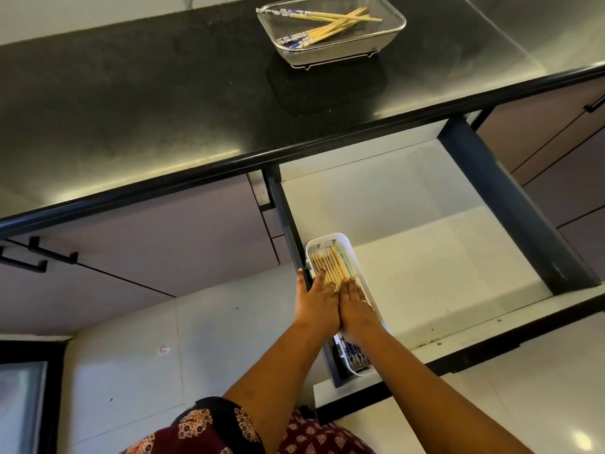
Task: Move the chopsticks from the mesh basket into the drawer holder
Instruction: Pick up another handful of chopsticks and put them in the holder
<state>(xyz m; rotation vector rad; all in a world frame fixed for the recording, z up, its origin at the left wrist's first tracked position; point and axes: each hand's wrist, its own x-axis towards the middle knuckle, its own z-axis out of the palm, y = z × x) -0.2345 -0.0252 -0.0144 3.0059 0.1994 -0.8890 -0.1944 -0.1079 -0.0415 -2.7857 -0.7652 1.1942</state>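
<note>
A mesh basket [389, 36] stands on the black counter at the top, holding several bamboo chopsticks [330, 27] with blue-and-white ends. Below, an open drawer [425, 224] holds a white holder [343, 239] at its left side, filled with several chopsticks [329, 265] lying side by side. My left hand [316, 303] and my right hand [355, 306] lie flat next to each other on top of those chopsticks, fingers stretched out and pressing down. Neither hand grips anything. The blue-patterned ends [355, 353] show below my wrists.
The black counter [163, 109] overhangs the drawer's back. Dark drawer sides [510, 204] frame the white drawer floor to the right of the holder. Purple cabinet fronts with black handles [36, 257] are at left and right. Pale floor tiles lie below.
</note>
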